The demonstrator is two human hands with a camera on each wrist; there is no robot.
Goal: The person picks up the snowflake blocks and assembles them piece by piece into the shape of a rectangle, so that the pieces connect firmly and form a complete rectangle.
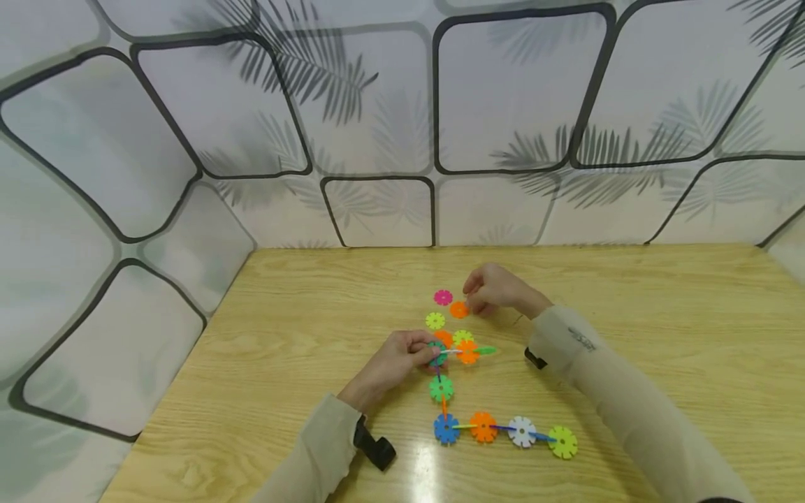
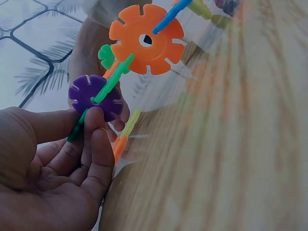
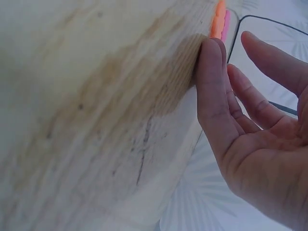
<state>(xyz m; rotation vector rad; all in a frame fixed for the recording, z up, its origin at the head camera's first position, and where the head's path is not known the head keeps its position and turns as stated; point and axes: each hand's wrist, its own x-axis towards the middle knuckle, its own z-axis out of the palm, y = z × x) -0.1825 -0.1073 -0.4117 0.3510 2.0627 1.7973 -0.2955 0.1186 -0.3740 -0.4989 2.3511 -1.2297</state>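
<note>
My left hand (image 1: 393, 363) pinches a dark green snowflake disc (image 1: 434, 355), which shows edge-on between thumb and fingertips in the left wrist view. That disc belongs to a linked chain with a purple disc (image 2: 88, 95), a lighter green disc (image 1: 441, 388) and a blue corner disc (image 1: 446, 429). A short arm on its right bears an orange disc (image 1: 467, 351) and a green one (image 1: 486, 351). At the back, my right hand (image 1: 499, 288) touches a loose orange disc (image 1: 458, 310) with a fingertip; its thumb stands apart from the fingers in the right wrist view.
Loose pink (image 1: 443, 297) and yellow (image 1: 435, 321) discs lie by the right hand. The chain's bottom row runs right through an orange disc (image 1: 483, 427) and a white disc (image 1: 522, 432) to a yellow-green one (image 1: 562, 443). A patterned wall (image 1: 390, 209) borders the wooden table (image 1: 283, 314).
</note>
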